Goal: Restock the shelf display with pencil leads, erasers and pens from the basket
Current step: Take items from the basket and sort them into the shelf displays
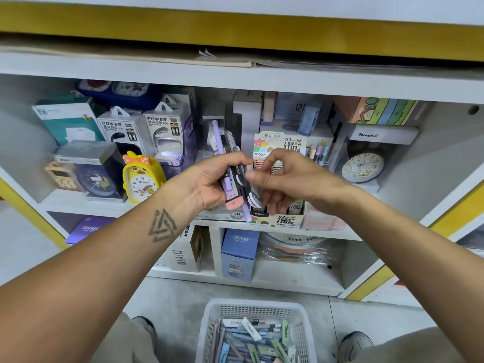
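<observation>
My left hand (209, 182) grips a bundle of stationery (235, 179) in front of the middle shelf: a lilac pen, a pink-capped piece and dark flat packs with white ends. My right hand (285, 176) is right beside the bundle, its thumb and curled fingers at the packs' right edge; whether it pinches one I cannot tell. Behind the hands stands a pencil lead display box (281, 145) marked 0.7 HB 100. On the floor below sits the white mesh basket (217, 310), holding several lead packs, erasers and pens.
The middle shelf (86, 205) carries power bank boxes (123, 129), a yellow duck clock (141, 179), a boxed dark clock and a round alarm clock (362, 167). Boxes (239, 252) fill the lower shelf. My shoes flank the basket on the grey floor.
</observation>
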